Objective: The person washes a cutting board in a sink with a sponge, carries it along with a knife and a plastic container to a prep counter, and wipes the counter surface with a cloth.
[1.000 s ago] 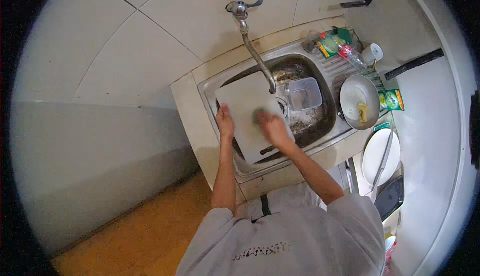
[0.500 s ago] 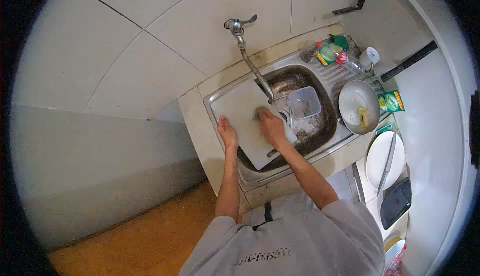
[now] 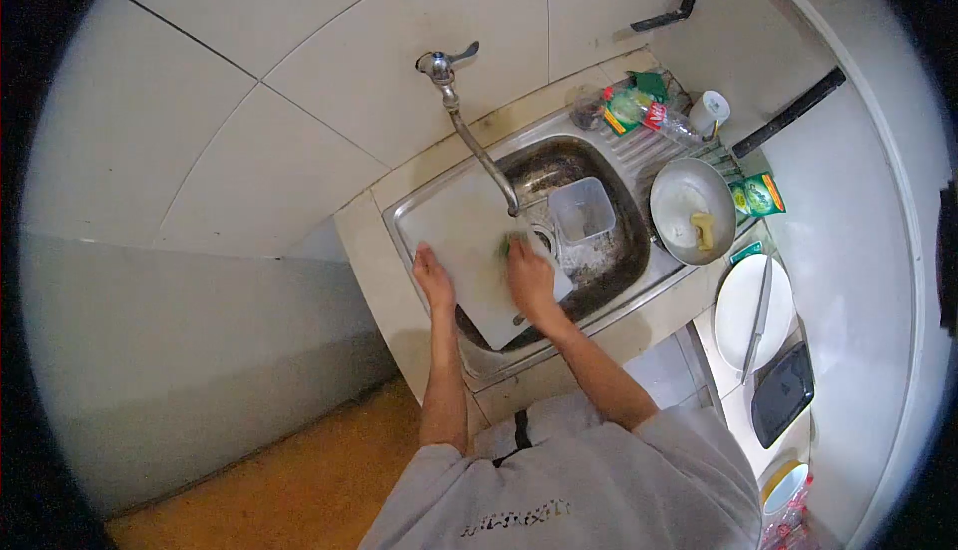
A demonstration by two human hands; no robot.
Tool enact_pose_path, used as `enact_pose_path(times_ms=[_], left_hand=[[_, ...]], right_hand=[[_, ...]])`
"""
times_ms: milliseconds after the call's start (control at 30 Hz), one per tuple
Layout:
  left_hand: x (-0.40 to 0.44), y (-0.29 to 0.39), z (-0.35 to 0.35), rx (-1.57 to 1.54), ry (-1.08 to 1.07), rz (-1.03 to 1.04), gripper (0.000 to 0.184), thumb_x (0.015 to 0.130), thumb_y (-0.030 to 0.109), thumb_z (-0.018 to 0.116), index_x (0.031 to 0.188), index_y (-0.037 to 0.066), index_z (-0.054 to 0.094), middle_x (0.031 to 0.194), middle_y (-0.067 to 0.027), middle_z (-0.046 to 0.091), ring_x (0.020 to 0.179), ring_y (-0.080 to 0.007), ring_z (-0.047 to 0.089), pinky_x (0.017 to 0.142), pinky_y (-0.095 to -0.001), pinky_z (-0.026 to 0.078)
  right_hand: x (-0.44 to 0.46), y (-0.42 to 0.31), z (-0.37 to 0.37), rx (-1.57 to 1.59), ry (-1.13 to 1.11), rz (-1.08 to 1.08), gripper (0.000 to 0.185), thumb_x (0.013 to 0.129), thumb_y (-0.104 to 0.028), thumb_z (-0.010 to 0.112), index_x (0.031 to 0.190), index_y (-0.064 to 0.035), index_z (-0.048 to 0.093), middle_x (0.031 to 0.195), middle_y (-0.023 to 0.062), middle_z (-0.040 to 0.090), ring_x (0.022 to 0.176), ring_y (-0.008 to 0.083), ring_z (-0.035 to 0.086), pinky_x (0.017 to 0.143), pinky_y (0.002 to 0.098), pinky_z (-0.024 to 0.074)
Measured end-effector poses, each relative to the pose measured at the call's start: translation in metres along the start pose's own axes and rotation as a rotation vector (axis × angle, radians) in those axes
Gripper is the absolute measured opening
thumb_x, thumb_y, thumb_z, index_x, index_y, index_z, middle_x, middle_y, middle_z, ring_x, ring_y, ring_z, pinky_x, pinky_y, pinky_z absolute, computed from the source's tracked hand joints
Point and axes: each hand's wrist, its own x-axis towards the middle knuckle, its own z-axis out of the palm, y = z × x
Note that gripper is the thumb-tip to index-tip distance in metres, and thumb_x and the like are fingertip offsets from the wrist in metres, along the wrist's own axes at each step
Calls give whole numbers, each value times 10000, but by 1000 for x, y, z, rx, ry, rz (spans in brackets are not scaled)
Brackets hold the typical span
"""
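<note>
Left hand (image 3: pixel 433 277) braces the left edge of a pale cutting board (image 3: pixel 469 236), fingers pointing to the far side; how far they curl beneath it is hidden. Right hand (image 3: pixel 530 275) is closed over a green scrubbing pad (image 3: pixel 506 244), back of the hand up, on the right half of the board, so that only a little of the pad shows past the fingers. The left forearm runs nearly straight from near to far, while the right one slants in from the near right, elbow out, leaving a strip of board between the two hands.

The board lies at an angle over the left part of the sink (image 3: pixel 639 302), its near corner toward the person and close to the near rim. The tap (image 3: pixel 479 156) reaches in from the far wall, its spout end just by the board's far right edge and limiting room there. To the right, the basin opens beyond the board, with a clear plastic container (image 3: pixel 583 209) narrowing the far part of that gap. Past the basin's right edge, a pan (image 3: pixel 689 201) sits on the drainboard. Farther right and nearer, a knife (image 3: pixel 760 315) lies across a white plate (image 3: pixel 735 315) on the surface (image 3: pixel 735 408).
</note>
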Motion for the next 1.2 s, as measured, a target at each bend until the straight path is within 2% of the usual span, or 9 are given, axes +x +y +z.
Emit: enact_pose_path(times_ms=[167,267,400,633,767,833,967,1067,1200], left_hand=[[9,9,-17,55,-198,-190,489,1020,355,403,1050,-94,595,1002,-93,625,935,-152,529,862,-298,426],[15,6,-22,145,-108,-216,495,1022,352,391,1034,-98,595,1011,-103,627,935,-165,543,865,-313,435],[19,28,-23,52,-92,-143,450,1031,330,369,1072,-67,577,992,-89,629,912,-164,552,843,-308,448],[23,57,-28,5,-98,-78,382,1036,312,361,1004,-9,566,925,-49,615,821,-134,546,760,-279,455],[24,71,-34,147,-7,33,396,1034,328,366,990,-14,561,903,-48,605,804,-128,526,733,-274,446],[25,81,-35,67,53,81,406,1033,333,369,964,-22,554,871,-49,592,786,-123,510,717,-280,438],[36,93,-60,49,171,75,416,1031,342,374,960,-30,547,862,-53,589,781,-125,511,717,-282,440],[45,112,-78,30,200,38,424,1027,361,378,964,-22,551,867,-53,590,773,-123,512,713,-277,439],[47,141,-87,-76,260,42,428,1027,371,371,950,-9,553,862,-46,590,774,-107,511,707,-274,438]], right_hand=[[-64,8,-16,57,-70,-277,336,763,-10,578,1099,-21,575,972,185,612,703,361,641,587,439,525],[-61,55,-40,-42,-174,-68,300,747,-15,605,1047,-14,604,978,206,607,722,379,636,597,451,521],[-56,81,-122,-57,159,43,155,819,-41,573,965,-7,613,925,208,583,727,398,611,616,461,507],[-16,105,-204,-262,609,218,216,777,-39,615,988,6,596,899,238,550,835,406,562,775,482,458],[-26,87,-140,92,272,65,172,761,-6,580,930,28,590,935,250,565,910,417,541,823,496,432],[-34,69,-105,222,-34,-44,176,785,30,555,953,12,607,888,226,587,836,429,568,726,486,453],[-28,50,-32,283,47,-123,153,807,33,534,945,18,597,864,234,604,805,448,577,701,495,462],[4,72,52,208,38,-115,100,865,0,536,945,18,592,775,187,622,668,364,605,616,436,479],[51,67,92,926,-118,262,135,920,-123,579,867,-3,612,693,78,601,572,164,555,504,308,435]])
